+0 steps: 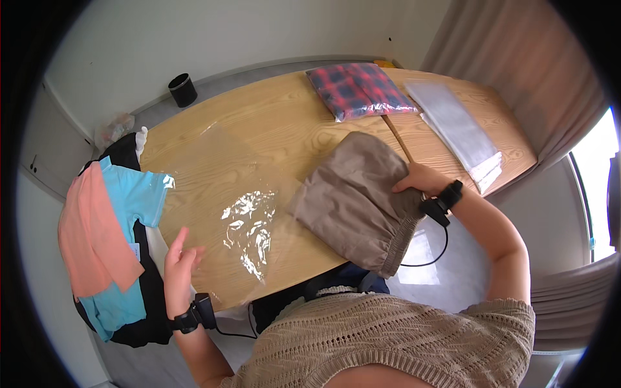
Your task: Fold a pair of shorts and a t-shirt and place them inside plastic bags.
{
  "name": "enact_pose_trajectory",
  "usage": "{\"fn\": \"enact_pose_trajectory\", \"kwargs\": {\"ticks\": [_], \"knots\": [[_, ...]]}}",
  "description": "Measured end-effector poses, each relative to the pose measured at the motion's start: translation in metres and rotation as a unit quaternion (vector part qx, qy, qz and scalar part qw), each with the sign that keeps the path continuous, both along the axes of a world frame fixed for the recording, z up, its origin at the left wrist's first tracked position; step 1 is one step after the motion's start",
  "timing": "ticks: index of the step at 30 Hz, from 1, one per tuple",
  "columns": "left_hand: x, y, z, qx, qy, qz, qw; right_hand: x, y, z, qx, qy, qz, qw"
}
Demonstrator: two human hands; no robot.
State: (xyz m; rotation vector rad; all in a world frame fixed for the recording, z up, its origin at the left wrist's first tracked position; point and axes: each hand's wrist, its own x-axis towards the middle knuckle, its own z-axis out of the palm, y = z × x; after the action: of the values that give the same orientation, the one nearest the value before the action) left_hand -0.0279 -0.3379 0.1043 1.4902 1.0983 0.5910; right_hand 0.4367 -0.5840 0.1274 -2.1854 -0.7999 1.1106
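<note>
Folded taupe trousers [356, 194] with a gathered elastic waistband lie at the right of the table, the waistband toward me and over the front edge. My right hand [417, 180] grips their right side, thumb on top; its other fingers are mostly hidden. To the left, a clear plastic bag [249, 223] lies flat on the wood, its wrinkles catching the light. My left hand [181, 258] is held near the bag's lower left side, fingers apart, with nothing in it. Whether it touches the film I cannot tell.
A bagged red-and-navy plaid garment [360, 90] lies at the table's far side. Right of it is a stack of clear bags [456, 126]. Pink, blue and black clothes [107, 233] are piled at the left. A black bin [182, 90] stands beyond the wooden table [259, 116].
</note>
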Motion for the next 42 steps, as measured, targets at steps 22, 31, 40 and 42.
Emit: {"fn": "enact_pose_trajectory", "kwargs": {"ticks": [22, 31, 40, 42], "knots": [[0.064, -0.055, -0.011, 0.346, 0.346, -0.322, 0.811, -0.067, -0.109, -0.053, 0.290, 0.422, -0.254, 0.821], [0.071, -0.053, -0.028, 0.418, 0.341, -0.252, 0.803, -0.081, -0.099, -0.028, 0.339, 0.482, -0.162, 0.792], [0.077, -0.043, -0.019, 0.506, 0.218, -0.158, 0.819, -0.109, -0.024, -0.074, 0.205, 0.612, -0.124, 0.754], [0.078, -0.048, -0.013, 0.497, 0.213, -0.169, 0.824, -0.115, -0.015, -0.083, 0.193, 0.633, -0.125, 0.739]]}}
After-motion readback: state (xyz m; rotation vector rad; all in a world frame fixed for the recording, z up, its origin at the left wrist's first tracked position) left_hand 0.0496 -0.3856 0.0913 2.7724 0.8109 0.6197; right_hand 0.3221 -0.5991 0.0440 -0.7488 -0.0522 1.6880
